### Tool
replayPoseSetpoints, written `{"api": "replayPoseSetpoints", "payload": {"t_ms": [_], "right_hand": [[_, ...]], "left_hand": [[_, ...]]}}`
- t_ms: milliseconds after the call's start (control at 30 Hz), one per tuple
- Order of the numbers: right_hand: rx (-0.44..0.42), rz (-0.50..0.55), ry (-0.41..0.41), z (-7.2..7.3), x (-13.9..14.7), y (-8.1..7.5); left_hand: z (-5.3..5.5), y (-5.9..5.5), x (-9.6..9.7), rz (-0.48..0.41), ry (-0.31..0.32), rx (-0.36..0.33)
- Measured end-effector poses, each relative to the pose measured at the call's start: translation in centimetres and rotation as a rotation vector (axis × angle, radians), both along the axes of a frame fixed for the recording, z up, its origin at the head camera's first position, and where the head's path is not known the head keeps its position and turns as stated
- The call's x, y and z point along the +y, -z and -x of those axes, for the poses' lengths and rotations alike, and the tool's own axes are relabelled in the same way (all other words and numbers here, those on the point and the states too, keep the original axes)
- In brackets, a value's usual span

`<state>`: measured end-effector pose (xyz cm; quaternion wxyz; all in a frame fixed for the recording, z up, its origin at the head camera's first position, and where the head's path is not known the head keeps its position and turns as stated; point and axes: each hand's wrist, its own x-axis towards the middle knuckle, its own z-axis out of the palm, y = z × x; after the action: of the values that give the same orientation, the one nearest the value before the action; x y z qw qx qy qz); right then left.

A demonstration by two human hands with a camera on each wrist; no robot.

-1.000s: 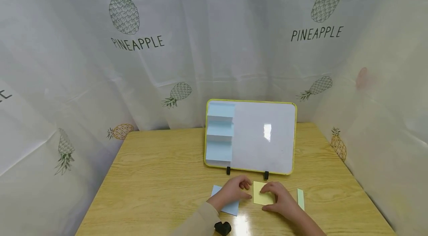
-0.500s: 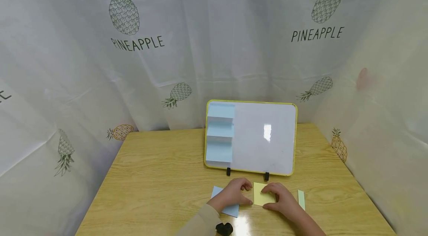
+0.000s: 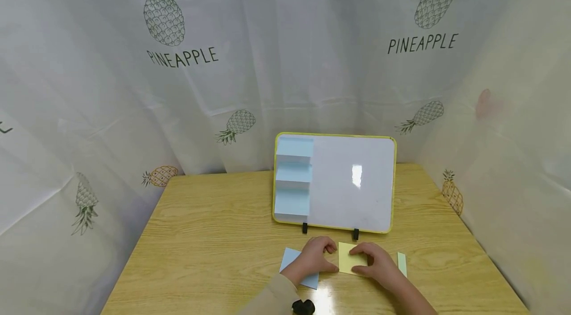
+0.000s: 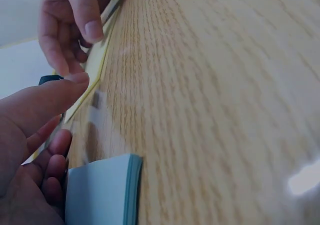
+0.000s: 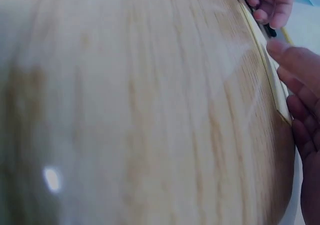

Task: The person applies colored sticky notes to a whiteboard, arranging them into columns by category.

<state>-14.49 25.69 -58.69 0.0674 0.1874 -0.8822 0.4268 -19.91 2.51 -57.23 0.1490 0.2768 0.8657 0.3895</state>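
Observation:
A yellow sticky-note pad (image 3: 345,257) lies on the table in front of the whiteboard. My right hand (image 3: 380,265) is over its right half, fingers loosely bent, thumb apart from them near the pad's front edge. My left hand (image 3: 314,258) hovers at the pad's left side, thumb tip close to its front left corner and fingers loosely bent. In the left wrist view, the left thumb (image 4: 55,97) overlaps the yellow pad's edge. Beneath the left wrist lies a light blue sticky-note pad (image 3: 310,281), partly hidden; its layered edge shows in the left wrist view (image 4: 102,190).
A yellow-framed whiteboard (image 3: 352,181) stands on black feet (image 3: 355,234) behind the hands. Three light blue notes (image 3: 292,201) hang down its left side. A narrow pale green pad (image 3: 402,263) lies right of the right hand. Pineapple-printed curtains (image 3: 285,57) surround the wooden table (image 3: 214,235).
My left hand has shifted slightly right, bringing its thumb closer to the yellow pad's corner. The right hand stays over the pad, almost unmoved.

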Motion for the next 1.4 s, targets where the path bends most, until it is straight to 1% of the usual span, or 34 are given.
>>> {"api": "replayPoseSetpoints", "payload": {"t_ms": [133, 167, 200, 400, 500, 633, 800, 967, 1033, 1200, 1267, 1400], "right_hand": [[0.139, -0.011, -0.077, 0.3, 0.1, 0.7], [0.163, -0.011, -0.093, 0.4, 0.1, 0.9], [0.169, -0.010, -0.099, 0.3, 0.1, 1.0], [0.136, -0.035, -0.072, 0.0, 0.1, 0.4], [0.152, -0.043, -0.076, -0.2, 0.0, 0.0], [0.195, -0.053, -0.082, -0.4, -0.1, -0.2], [0.204, -0.058, -0.052, -0.6, -0.1, -0.1], [0.211, -0.064, -0.025, -0.7, -0.1, 0.0], [0.202, -0.057, -0.021, -0.8, -0.1, -0.1], [0.126, -0.055, 0.000, -0.9, 0.1, -0.4], [0.104, -0.051, 0.009, -0.9, 0.2, -0.5], [0.105, -0.028, 0.004, -0.9, 0.1, -0.5]], "left_hand": [[-0.2, 0.0, 0.1, 0.019, -0.008, 0.025], [-0.2, 0.0, 0.1, 0.021, -0.008, 0.027], [-0.2, 0.0, 0.1, 0.021, -0.007, 0.027], [-0.3, -0.1, 0.1, 0.009, -0.006, 0.010], [-0.3, -0.1, 0.0, 0.000, -0.004, -0.004], [-0.2, -0.1, -0.1, -0.021, 0.007, -0.028], [0.0, 0.0, -0.3, -0.065, 0.019, -0.051], [0.0, -0.3, -0.5, -0.118, 0.024, -0.091], [-0.1, -0.5, -0.6, -0.126, 0.023, -0.099], [-0.4, -0.8, -0.7, -0.145, 0.014, -0.093], [-0.5, -0.7, -0.6, -0.145, 0.009, -0.094], [-0.5, -0.3, -0.5, -0.122, -0.003, -0.093]]}}
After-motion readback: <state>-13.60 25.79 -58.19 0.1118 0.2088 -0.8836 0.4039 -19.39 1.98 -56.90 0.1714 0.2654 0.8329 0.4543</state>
